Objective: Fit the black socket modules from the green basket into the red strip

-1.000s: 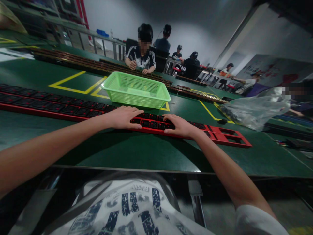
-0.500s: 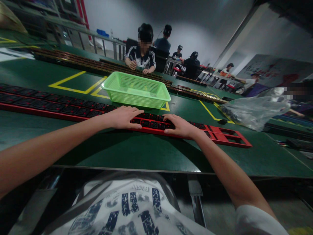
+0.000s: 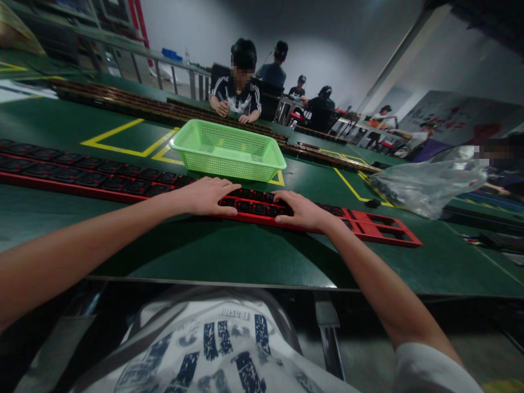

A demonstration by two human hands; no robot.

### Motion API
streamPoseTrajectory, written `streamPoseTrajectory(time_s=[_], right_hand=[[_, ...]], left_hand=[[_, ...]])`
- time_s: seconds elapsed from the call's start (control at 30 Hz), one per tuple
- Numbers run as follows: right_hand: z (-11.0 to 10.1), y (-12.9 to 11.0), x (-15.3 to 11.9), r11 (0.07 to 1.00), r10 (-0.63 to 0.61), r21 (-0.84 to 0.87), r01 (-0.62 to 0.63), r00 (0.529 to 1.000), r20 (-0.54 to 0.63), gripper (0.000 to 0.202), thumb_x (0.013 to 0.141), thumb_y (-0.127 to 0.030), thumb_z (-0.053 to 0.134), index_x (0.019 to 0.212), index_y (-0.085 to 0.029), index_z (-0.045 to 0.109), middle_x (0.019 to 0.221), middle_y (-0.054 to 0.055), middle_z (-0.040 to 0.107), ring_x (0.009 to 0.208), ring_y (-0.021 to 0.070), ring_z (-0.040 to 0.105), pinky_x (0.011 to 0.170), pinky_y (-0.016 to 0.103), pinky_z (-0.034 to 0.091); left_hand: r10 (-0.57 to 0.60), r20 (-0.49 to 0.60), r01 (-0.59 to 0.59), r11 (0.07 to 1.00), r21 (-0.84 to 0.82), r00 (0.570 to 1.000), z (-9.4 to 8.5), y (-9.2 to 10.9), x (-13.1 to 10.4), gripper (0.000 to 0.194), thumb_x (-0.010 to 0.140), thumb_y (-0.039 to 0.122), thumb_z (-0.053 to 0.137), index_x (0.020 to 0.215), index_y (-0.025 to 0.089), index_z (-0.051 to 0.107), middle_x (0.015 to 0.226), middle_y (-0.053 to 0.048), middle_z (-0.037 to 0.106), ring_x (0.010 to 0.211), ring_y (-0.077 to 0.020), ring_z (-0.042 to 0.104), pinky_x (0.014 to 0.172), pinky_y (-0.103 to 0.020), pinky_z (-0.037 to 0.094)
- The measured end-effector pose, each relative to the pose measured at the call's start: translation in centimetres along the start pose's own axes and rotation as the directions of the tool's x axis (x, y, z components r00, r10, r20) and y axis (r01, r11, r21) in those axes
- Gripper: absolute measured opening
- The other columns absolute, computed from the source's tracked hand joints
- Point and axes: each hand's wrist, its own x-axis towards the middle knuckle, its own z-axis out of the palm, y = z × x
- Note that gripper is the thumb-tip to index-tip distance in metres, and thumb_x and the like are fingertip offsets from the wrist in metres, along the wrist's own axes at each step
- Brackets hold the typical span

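Note:
A long red power strip frame (image 3: 385, 238), set with two rows of black sockets (image 3: 259, 208), lies slantwise across the green table (image 3: 254, 256). My left hand (image 3: 207, 196) lies palm down over the strip near its middle, fingers stretched to the far edge and thumb apart along the near side. My right hand (image 3: 301, 210) rests on the strip a short way to the right, with thumb and fingers spread over the sockets. The palms hide the sockets beneath them. At its right end the frame shows open slots without sockets.
A light green mesh basket (image 3: 229, 161) stands just beyond the strip. At right lies a clear plastic bag (image 3: 426, 180) with contents I cannot make out. Long copper-coloured bars (image 3: 135, 103) run along the far side, where a person (image 3: 237, 95) sits. Yellow tape marks the table.

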Motion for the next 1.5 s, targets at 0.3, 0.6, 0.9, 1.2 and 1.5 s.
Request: streamPoseTrajectory(time_s=[0.3,0.6,0.9,1.2,1.5], right_hand=[[-0.02,0.02,-0.06,1.000,-0.004,-0.006,0.004,1.000,-0.016,0.055,0.095,-0.063,0.071,0.132,-0.023,0.063,0.146,0.018,0.069,0.133,0.0417,0.066,0.114,0.062,0.053],[0.06,0.15,-0.04,1.000,-0.003,-0.004,0.002,1.000,-0.016,0.057,0.094,-0.063,0.071,0.133,-0.021,0.063,0.148,0.019,0.068,0.135,0.0413,0.065,0.116,0.060,0.052],[0.10,0.28,-0.03,1.000,-0.007,0.002,0.008,1.000,-0.015,0.057,0.094,-0.063,0.071,0.132,-0.022,0.063,0.146,0.019,0.069,0.135,0.0424,0.065,0.116,0.063,0.052],[0.08,0.22,-0.01,1.000,-0.009,0.008,0.010,1.000,-0.020,0.056,0.093,-0.062,0.072,0.132,-0.023,0.064,0.148,0.019,0.068,0.134,0.0422,0.066,0.116,0.064,0.051],[0.10,0.23,0.03,1.000,-0.006,0.004,0.006,1.000,-0.018,0.056,0.093,-0.062,0.072,0.132,-0.022,0.063,0.147,0.020,0.069,0.134,0.0423,0.065,0.116,0.064,0.051]], left_hand=[[0.008,-0.008,-0.008,1.000,-0.013,1.000,-0.04,-0.03,-0.06,0.097,0.103,0.081,0.041,0.175,0.016,0.036,0.172,-0.022,0.050,0.151,-0.0415,0.055,0.122,-0.050,0.040],[-0.003,-0.002,0.003,1.000,-0.012,1.000,0.01,-0.03,-0.04,0.097,0.103,0.081,0.042,0.175,0.017,0.036,0.172,-0.021,0.051,0.151,-0.0410,0.055,0.122,-0.049,0.040],[-0.012,0.006,0.012,1.000,-0.010,1.000,-0.19,0.12,-0.11,0.097,0.103,0.081,0.043,0.175,0.017,0.036,0.172,-0.022,0.050,0.151,-0.0417,0.055,0.122,-0.050,0.040],[0.001,-0.009,-0.001,1.000,-0.016,1.000,0.07,-0.11,-0.02,0.097,0.103,0.081,0.042,0.175,0.016,0.036,0.171,-0.022,0.052,0.150,-0.0416,0.055,0.121,-0.050,0.041],[0.007,-0.008,-0.008,1.000,-0.018,1.000,-0.02,-0.03,-0.01,0.097,0.103,0.081,0.042,0.175,0.015,0.036,0.171,-0.023,0.051,0.149,-0.0427,0.056,0.121,-0.051,0.041]])
